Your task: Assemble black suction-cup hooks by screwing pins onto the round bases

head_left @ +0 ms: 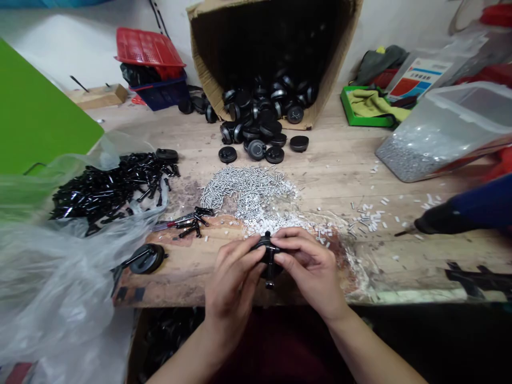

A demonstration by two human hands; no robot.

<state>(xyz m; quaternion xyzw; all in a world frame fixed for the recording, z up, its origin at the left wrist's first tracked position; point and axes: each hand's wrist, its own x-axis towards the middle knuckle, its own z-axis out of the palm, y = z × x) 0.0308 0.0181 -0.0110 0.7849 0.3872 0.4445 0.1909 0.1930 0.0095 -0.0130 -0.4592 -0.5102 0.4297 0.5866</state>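
Near the table's front edge, my left hand [236, 272] and my right hand [312, 269] hold one black round wheel-like part [263, 242] between them. A short black rod-like piece [270, 271] sticks out of it toward me. The fingers of my left hand are closed on its left side. On the right, the thumb and fingers of my right hand pinch it near the rod. My fingers cover much of the round body. Just beyond are piles of silver metal pins [228, 186] and small white sleeves [264, 221]. A similar round part with a rod [147, 258] lies to the left.
A cardboard box [206, 64] on its side spills black round parts [256, 149]. At left, a plastic bag [52, 298] holds black rods [108, 186]. A blue-black power screwdriver [452, 213] points in from the right. Behind it stands a clear tub [460, 122] of small metal pieces.
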